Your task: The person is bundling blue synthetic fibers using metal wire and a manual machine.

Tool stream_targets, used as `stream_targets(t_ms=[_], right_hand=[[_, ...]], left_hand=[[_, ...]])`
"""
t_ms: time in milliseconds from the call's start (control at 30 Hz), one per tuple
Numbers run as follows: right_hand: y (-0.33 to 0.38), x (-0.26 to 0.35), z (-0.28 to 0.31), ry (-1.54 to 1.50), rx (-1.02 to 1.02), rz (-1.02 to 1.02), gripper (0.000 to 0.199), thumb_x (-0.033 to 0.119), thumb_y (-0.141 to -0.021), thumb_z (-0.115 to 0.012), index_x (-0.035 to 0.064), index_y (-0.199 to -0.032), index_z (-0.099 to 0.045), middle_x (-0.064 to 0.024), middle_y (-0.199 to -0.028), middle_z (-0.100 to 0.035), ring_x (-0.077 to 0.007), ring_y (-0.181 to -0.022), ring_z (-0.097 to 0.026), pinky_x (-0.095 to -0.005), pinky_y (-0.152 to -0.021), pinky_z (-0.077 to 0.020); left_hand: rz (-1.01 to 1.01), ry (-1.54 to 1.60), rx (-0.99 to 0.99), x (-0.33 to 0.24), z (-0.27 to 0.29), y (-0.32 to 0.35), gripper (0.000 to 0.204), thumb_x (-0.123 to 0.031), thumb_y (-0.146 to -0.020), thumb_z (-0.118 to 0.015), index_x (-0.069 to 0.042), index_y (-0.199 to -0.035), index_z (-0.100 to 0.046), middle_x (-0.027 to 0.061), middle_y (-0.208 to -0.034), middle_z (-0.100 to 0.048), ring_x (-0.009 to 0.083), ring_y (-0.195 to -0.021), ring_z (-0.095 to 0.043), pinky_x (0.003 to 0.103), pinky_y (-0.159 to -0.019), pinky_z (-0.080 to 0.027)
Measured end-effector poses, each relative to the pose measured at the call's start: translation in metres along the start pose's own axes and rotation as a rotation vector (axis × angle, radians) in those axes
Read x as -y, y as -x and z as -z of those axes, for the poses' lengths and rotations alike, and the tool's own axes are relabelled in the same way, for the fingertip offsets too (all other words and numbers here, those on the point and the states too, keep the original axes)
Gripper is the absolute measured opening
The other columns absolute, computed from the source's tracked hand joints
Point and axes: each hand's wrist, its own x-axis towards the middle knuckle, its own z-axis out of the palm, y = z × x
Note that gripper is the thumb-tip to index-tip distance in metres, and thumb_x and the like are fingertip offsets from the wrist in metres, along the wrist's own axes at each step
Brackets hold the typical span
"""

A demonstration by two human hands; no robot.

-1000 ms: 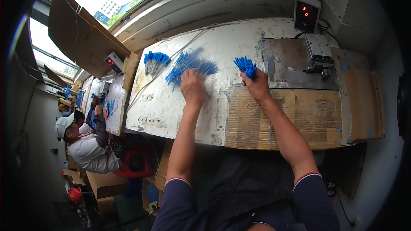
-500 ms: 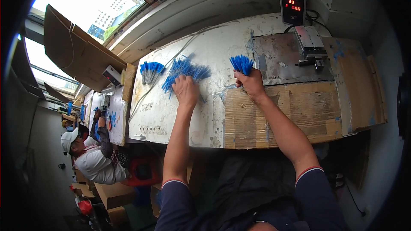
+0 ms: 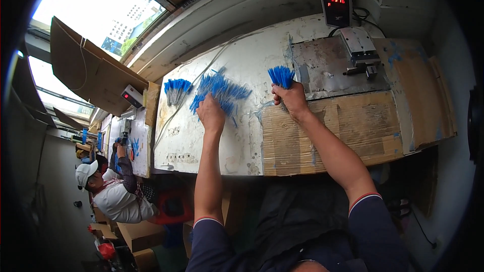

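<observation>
Blue bundle (image 3: 281, 76): thin blue-tipped sticks, gripped upright in the right hand (image 3: 288, 99), tips fanned above the fist.
Right fingers: curled tight round the lower part of the bundle, over the seam between the cardboard sheet (image 3: 353, 131) and the metal plate (image 3: 335, 68).
Left fingers: hidden under the back of the left hand (image 3: 210, 114); spread or pinching cannot be told; laid on the near edge of the loose blue pile (image 3: 220, 90).
Loose blue pile: scattered flat on the white worktop (image 3: 189, 141), left of the held bundle.
Second small bunch (image 3: 176, 89): further left on the worktop, apart from both hands.
Metal plate: carries a small grey fixture (image 3: 359, 48); boxed red-digit display (image 3: 336, 4) behind it.
Far left: another person in a white cap (image 3: 84, 172), seated at a neighbouring bench.
</observation>
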Motion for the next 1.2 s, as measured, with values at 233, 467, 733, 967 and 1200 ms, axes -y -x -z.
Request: stream_targets(t_ms=[233, 467, 733, 967, 1200], right_hand=[[0.001, 0.000, 0.001, 0.028, 0.002, -0.003, 0.011, 0.006, -0.092, -0.068, -0.0024, -0.099, -0.069, -0.0059, -0.081, -0.068, -0.0121, -0.064, -0.063, -0.0279, -0.055, -0.0543], [0.000, -0.004, -0.001, 0.038, 0.022, -0.013, 0.012, 0.007, -0.093, -0.068, -0.0025, -0.100, -0.069, -0.0057, -0.081, -0.068, -0.0119, -0.063, -0.063, -0.0279, -0.055, -0.0545], [-0.002, -0.007, 0.000, 0.059, 0.017, -0.021, 0.013, 0.008, -0.093, -0.067, -0.0025, -0.101, -0.069, -0.0052, -0.080, -0.067, -0.0119, -0.063, -0.062, -0.0282, -0.055, -0.0546], [0.000, -0.006, -0.003, 0.034, 0.011, 0.003, 0.015, 0.011, -0.090, -0.069, -0.0030, -0.096, -0.069, -0.0064, -0.079, -0.066, -0.0127, -0.061, -0.061, -0.0284, -0.050, -0.0524], [0.002, -0.003, -0.003, 0.052, 0.001, -0.010, 0.013, 0.011, -0.090, -0.069, -0.0017, -0.093, -0.068, -0.0051, -0.078, -0.066, -0.0122, -0.062, -0.061, -0.0283, -0.051, -0.0531]], left_hand=[[0.046, 0.052, 0.119, 0.002, 0.011, -0.011, 0.028, -0.018, -0.097, -0.060, -0.003, -0.120, -0.064, 0.0178, -0.107, -0.072, 0.0366, -0.104, -0.064, 0.051, -0.091, -0.044], [-0.093, -0.124, 0.282, -0.005, -0.002, -0.010, 0.043, -0.029, -0.092, -0.067, -0.005, -0.128, -0.065, 0.0173, -0.114, -0.072, 0.0349, -0.110, -0.065, 0.049, -0.094, -0.044], [-0.035, -0.046, 0.421, -0.029, 0.005, -0.015, 0.059, -0.045, -0.085, -0.075, -0.006, -0.128, -0.066, 0.0179, -0.124, -0.069, 0.0345, -0.119, -0.062, 0.045, -0.100, -0.045], [-0.144, -0.033, 0.228, -0.030, -0.013, -0.009, 0.033, -0.028, -0.083, -0.072, -0.004, -0.103, -0.065, 0.0163, -0.108, -0.066, 0.0359, -0.109, -0.060, 0.047, -0.094, -0.046], [-0.137, -0.029, 0.190, -0.019, -0.018, -0.006, 0.029, -0.021, -0.091, -0.066, -0.004, -0.114, -0.062, 0.0155, -0.112, -0.067, 0.0351, -0.114, -0.060, 0.048, -0.094, -0.044]])
